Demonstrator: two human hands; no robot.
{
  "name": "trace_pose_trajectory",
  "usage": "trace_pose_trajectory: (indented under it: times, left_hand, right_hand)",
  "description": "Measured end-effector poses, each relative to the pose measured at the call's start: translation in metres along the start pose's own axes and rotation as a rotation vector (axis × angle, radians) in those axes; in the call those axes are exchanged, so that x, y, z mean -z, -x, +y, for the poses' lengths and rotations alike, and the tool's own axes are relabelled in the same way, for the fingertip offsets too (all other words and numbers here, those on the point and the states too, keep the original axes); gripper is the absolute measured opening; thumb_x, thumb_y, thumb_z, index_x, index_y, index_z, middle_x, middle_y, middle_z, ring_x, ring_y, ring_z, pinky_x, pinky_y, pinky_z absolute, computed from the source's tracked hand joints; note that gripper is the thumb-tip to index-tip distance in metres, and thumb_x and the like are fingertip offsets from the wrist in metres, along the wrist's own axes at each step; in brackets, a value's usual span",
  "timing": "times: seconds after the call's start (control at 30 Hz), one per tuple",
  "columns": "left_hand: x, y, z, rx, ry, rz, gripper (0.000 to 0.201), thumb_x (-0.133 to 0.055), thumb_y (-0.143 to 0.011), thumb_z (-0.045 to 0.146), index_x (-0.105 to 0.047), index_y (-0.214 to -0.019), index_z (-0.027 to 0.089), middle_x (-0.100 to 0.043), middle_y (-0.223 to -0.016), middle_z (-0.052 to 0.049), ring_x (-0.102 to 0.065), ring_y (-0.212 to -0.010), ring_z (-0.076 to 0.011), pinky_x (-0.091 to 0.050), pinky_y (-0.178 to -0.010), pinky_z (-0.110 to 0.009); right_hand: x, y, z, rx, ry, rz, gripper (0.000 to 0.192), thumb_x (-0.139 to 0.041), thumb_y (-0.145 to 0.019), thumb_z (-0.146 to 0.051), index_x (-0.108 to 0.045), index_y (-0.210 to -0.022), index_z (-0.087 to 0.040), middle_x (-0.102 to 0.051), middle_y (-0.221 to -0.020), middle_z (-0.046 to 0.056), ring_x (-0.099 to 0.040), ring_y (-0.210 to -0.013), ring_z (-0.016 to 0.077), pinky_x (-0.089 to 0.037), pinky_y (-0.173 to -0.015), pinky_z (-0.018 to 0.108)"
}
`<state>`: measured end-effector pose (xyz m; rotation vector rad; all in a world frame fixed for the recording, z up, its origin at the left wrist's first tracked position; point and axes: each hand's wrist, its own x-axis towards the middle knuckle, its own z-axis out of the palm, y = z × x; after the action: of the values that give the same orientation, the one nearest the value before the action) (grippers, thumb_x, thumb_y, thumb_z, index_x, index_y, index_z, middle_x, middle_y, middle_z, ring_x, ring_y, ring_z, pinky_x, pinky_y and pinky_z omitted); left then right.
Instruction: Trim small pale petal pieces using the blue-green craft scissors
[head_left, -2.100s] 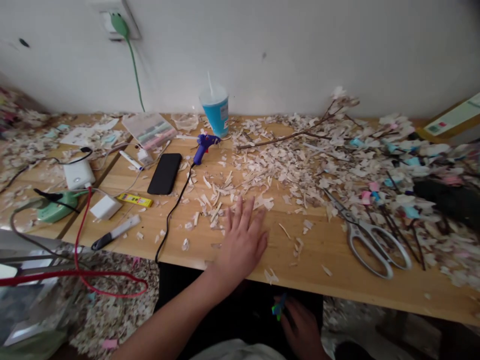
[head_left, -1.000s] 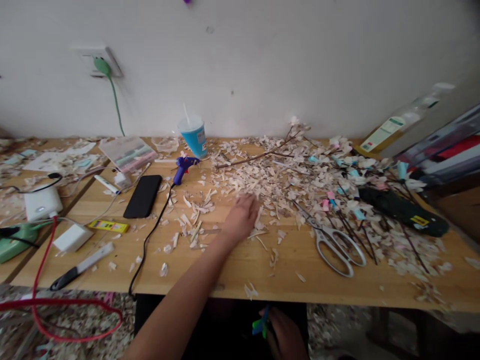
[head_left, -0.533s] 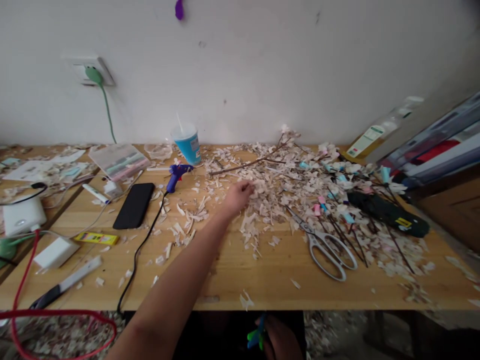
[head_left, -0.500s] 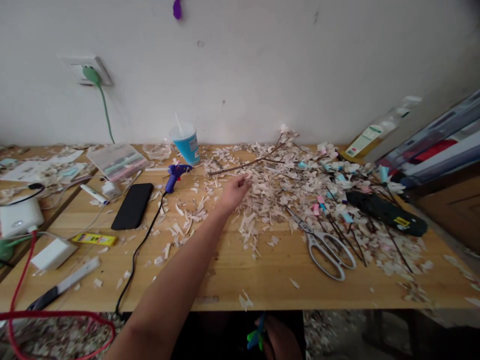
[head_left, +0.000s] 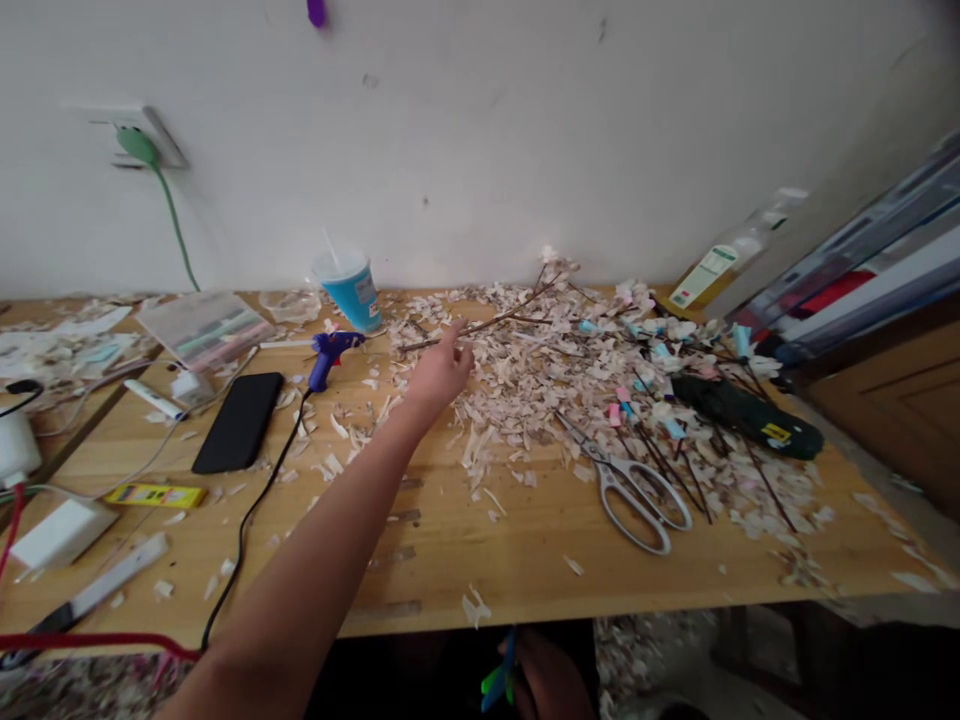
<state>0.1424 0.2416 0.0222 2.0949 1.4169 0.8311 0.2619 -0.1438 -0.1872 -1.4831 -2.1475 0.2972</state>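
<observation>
With fingers apart, the left hand (head_left: 439, 368) nears the twig (head_left: 480, 323) and should pinch it low, while the right hand (head_left: 544, 680) below the counter (head_left: 525, 560) grips colored bits (head_left: 496, 682).

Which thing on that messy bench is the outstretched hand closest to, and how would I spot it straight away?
Start at the blue cup standing against the white wall, then look right across the heap of pale shavings. There a long thin brown twig lies slanting up toward the wall, just beyond the left hand. Unlike the short dark sticks by the scissors, it is one long bare branch.
</observation>
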Motion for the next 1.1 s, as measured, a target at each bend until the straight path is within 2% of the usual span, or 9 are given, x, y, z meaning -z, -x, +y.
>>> trace_pose_trajectory:
  times: [0.13,0.23,0.33,0.47,0.53,0.6,0.77,0.93,1.1]
  left_hand:
    - [0.002,-0.007,0.007,0.019,-0.148,0.016,0.041,-0.046,-0.093,0.037,-0.052,-0.131,0.024,-0.069,-0.083,-0.007,-0.066,-0.08,-0.0226,-0.047,-0.078,-0.033]
    - [0.006,-0.008,0.009,-0.127,-0.245,-0.03,0.056,-0.054,-0.087,0.023,-0.041,-0.141,0.027,-0.065,-0.11,-0.011,-0.059,-0.106,-0.0276,-0.044,-0.091,-0.039]
    - [0.008,-0.002,0.013,-0.325,-0.3,-0.025,0.066,-0.051,-0.084,0.01,-0.034,-0.146,0.026,-0.046,-0.138,-0.013,-0.041,-0.128,-0.0292,-0.034,-0.103,-0.045]
    - [0.001,0.013,0.014,-0.534,-0.288,-0.351,0.038,-0.052,-0.087,0.018,-0.059,-0.124,0.022,-0.06,-0.12,-0.01,-0.051,-0.115,-0.0235,-0.037,-0.103,-0.039]
    - [-0.006,0.019,0.01,-0.513,-0.327,-0.486,0.025,-0.06,-0.082,0.018,-0.069,-0.105,0.023,-0.065,-0.108,-0.009,-0.054,-0.11,-0.0244,-0.04,-0.099,-0.038]
    - [-0.012,0.021,0.003,-0.444,-0.316,-0.53,0.019,-0.06,-0.079,0.015,-0.071,-0.093,0.022,-0.068,-0.1,-0.008,-0.057,-0.105,-0.0238,-0.043,-0.095,-0.036]
    - [-0.009,0.014,-0.011,-0.278,-0.085,-0.404,0.027,-0.05,-0.084,0.015,-0.071,-0.1,0.02,-0.072,-0.095,-0.005,-0.065,-0.088,-0.0183,-0.05,-0.084,-0.031]
    - [0.001,0.015,-0.013,-0.416,-0.146,-0.209,0.064,-0.039,-0.076,-0.003,-0.053,-0.133,0.023,-0.056,-0.136,-0.006,-0.048,-0.126,-0.019,-0.037,-0.108,-0.037]
    - [-0.001,0.014,-0.019,-0.323,-0.147,-0.136,0.04,-0.041,-0.085,0.008,-0.063,-0.117,0.017,-0.067,-0.113,-0.009,-0.058,-0.11,-0.0199,-0.043,-0.101,-0.035]
  right_hand:
    - [0.003,-0.001,0.0,0.001,-0.013,-0.001,0.032,-0.038,-0.093,-0.034,-0.06,-0.113,-0.023,-0.073,-0.1,0.006,-0.069,-0.089,0.0202,-0.055,-0.077,0.027]
    - [0.007,-0.003,-0.001,-0.003,-0.006,0.012,0.034,-0.035,-0.095,-0.037,-0.061,-0.112,-0.023,-0.073,-0.1,0.006,-0.069,-0.089,0.0197,-0.054,-0.077,0.026]
    - [0.012,-0.007,-0.003,0.007,0.014,0.026,0.036,-0.032,-0.096,-0.037,-0.062,-0.111,-0.022,-0.074,-0.098,0.006,-0.069,-0.089,0.0194,-0.054,-0.077,0.026]
    - [0.014,-0.01,-0.003,0.035,0.042,0.032,0.034,-0.034,-0.095,-0.037,-0.062,-0.107,-0.022,-0.074,-0.096,0.006,-0.07,-0.086,0.0188,-0.054,-0.075,0.024]
    - [0.014,-0.011,-0.003,0.032,0.036,0.027,0.033,-0.035,-0.094,-0.036,-0.062,-0.108,-0.023,-0.074,-0.096,0.005,-0.071,-0.086,0.0187,-0.055,-0.075,0.024]
    - [0.013,-0.011,-0.002,0.025,0.028,0.02,0.033,-0.036,-0.094,-0.035,-0.063,-0.108,-0.023,-0.074,-0.096,0.005,-0.071,-0.086,0.0186,-0.055,-0.075,0.024]
    - [0.018,-0.012,-0.002,0.061,0.043,0.034,0.032,-0.038,-0.094,-0.036,-0.062,-0.109,-0.021,-0.074,-0.096,0.005,-0.071,-0.087,0.0179,-0.055,-0.076,0.024]
    - [0.022,-0.015,-0.005,0.059,0.069,0.03,0.031,-0.037,-0.094,-0.034,-0.062,-0.108,-0.021,-0.074,-0.094,0.005,-0.07,-0.086,0.0177,-0.054,-0.076,0.023]
    - [0.017,-0.014,-0.004,0.044,0.052,0.035,0.031,-0.037,-0.094,-0.035,-0.062,-0.108,-0.021,-0.074,-0.095,0.005,-0.07,-0.086,0.0182,-0.053,-0.077,0.023]
